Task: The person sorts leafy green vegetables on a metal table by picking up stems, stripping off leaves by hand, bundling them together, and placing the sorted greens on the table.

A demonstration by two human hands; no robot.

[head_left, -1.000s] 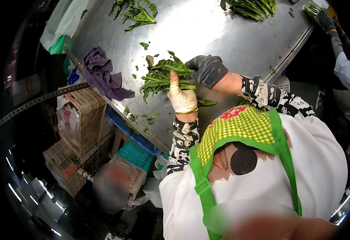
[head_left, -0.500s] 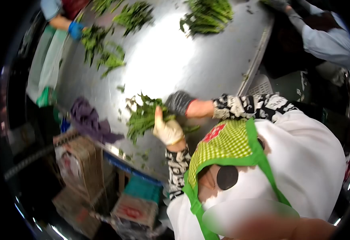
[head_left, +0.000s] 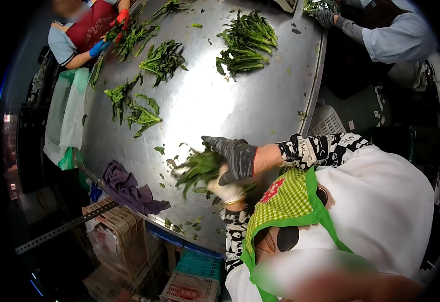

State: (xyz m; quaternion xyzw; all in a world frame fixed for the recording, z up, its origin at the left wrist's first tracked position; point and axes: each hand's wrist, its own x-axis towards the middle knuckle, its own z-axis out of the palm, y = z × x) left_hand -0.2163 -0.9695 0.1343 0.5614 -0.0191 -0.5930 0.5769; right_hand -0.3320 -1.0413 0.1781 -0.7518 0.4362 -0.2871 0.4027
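Note:
A bunch of leafy green stems (head_left: 200,168), blurred by motion, is at the near part of the metal table. My left hand (head_left: 226,187), in a cream glove, is closed around its stems from below. Over the bunch lies my right hand (head_left: 234,155), in a dark grey striped glove with its fingers stretched out and thumb apart. The right thumb overlaps the left hand and hides part of its fingers. Loose leaf scraps (head_left: 192,226) are scattered nearby on the metal, and a purple cloth (head_left: 129,189) lies crumpled at the table's edge.
More greens (head_left: 247,43) lie on the metal table (head_left: 280,100), with smaller bunches (head_left: 164,61) to the left. A co-worker in red and blue gloves (head_left: 99,48) handles greens; another wears a grey glove (head_left: 325,17). Crates (head_left: 114,241) stand below the near edge.
My right hand has gone from curled beside the greens to stretched over them, its thumb across my left hand. The camera view has shifted, so the table appears lower and more co-workers show.

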